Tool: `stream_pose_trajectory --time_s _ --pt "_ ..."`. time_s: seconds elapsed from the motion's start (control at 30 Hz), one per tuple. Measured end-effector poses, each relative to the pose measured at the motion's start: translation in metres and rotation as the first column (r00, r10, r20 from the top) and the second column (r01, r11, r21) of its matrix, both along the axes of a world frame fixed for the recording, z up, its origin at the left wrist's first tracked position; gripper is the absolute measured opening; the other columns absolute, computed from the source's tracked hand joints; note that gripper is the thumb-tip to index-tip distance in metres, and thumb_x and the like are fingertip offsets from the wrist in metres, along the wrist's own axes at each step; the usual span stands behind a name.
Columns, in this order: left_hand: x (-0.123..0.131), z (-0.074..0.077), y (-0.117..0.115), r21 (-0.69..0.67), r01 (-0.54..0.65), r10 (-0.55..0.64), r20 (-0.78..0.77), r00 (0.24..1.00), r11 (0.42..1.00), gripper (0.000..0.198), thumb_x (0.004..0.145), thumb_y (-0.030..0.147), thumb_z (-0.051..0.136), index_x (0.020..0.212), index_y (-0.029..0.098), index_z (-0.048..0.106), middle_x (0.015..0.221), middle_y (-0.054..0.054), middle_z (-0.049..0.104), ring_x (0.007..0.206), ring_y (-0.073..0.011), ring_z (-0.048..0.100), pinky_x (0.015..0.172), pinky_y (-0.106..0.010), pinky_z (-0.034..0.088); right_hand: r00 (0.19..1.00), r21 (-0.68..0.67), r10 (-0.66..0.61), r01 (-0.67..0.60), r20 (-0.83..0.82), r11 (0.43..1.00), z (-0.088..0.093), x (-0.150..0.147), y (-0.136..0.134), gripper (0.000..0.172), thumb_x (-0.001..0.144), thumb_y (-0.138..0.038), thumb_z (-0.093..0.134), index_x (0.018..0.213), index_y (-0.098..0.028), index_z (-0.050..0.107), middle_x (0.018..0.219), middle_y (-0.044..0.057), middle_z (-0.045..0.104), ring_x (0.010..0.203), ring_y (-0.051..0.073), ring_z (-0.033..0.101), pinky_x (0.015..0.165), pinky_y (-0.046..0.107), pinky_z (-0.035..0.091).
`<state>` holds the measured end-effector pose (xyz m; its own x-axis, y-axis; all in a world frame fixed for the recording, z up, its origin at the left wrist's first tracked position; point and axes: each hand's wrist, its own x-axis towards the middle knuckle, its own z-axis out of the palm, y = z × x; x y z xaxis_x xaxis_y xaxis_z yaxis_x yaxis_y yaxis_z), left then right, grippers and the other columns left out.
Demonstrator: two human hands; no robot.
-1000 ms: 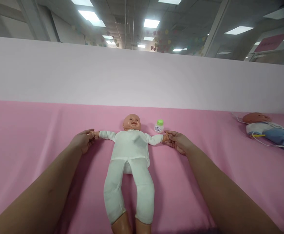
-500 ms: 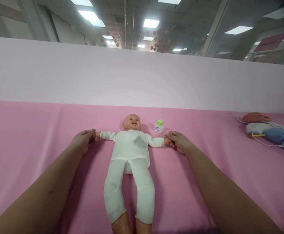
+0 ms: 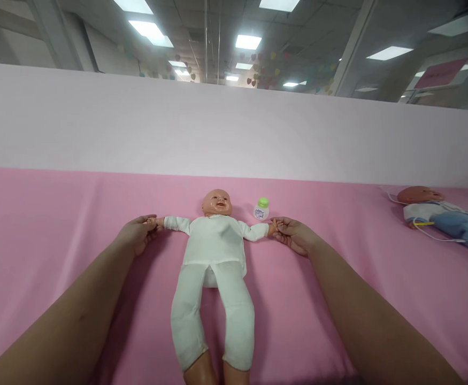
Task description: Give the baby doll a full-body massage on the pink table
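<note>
A baby doll [image 3: 216, 240] in a white top and white trousers lies on its back with both arms stretched sideways. My left hand [image 3: 138, 234] is closed on the doll's hand at the left, fingers and thumb pinching it. On the other side, my right hand [image 3: 294, 235] grips the doll's other hand between thumb and fingers. Just beyond my right hand, beside the doll's head, stands a small clear bottle [image 3: 261, 210] with a green cap. The doll's feet run out of the bottom of the view.
Pink sheeting [image 3: 57, 230] covers the surface under the doll. At the far right lies a second doll [image 3: 458, 222] in blue and white, with white tubing around it. A white padded wall [image 3: 217, 128] rises behind, with glass panels above it.
The doll's hand in my right hand has shifted slightly and its fingers show more between mine. Both hands keep hold; the view has tilted very slightly.
</note>
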<state>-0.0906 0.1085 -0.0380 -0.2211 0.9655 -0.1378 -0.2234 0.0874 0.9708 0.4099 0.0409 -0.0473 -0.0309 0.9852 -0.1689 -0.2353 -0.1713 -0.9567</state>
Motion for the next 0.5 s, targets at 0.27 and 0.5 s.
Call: stream_pose_trajectory --time_s 0.27,0.5 --pt "-0.002 -0.002 -0.002 0.003 0.011 -0.01 -0.085 0.996 1.0 0.012 0.082 0.016 0.078 0.084 0.015 0.066 0.066 -0.004 0.07 0.053 -0.0129 0.065 0.052 -0.02 0.055 0.995 0.017 -0.006 0.004 0.1 1.0 0.0 -0.004 0.0 0.037 0.068 -0.032 0.095 0.082 -0.019 0.063 0.074 -0.002 0.064 0.06 0.009 0.057 0.052 0.018 0.047" --pt "0.0 -0.005 0.005 -0.043 -0.071 0.068 -0.07 0.995 0.997 0.004 0.089 0.014 0.066 0.089 0.014 0.069 0.07 -0.006 0.071 0.056 -0.0143 0.068 0.055 -0.023 0.058 0.956 0.012 -0.179 0.182 0.233 0.983 0.001 -0.014 0.004 0.036 0.084 -0.048 0.077 0.075 -0.02 0.055 0.061 -0.004 0.053 0.049 0.008 0.044 0.044 0.021 0.034"
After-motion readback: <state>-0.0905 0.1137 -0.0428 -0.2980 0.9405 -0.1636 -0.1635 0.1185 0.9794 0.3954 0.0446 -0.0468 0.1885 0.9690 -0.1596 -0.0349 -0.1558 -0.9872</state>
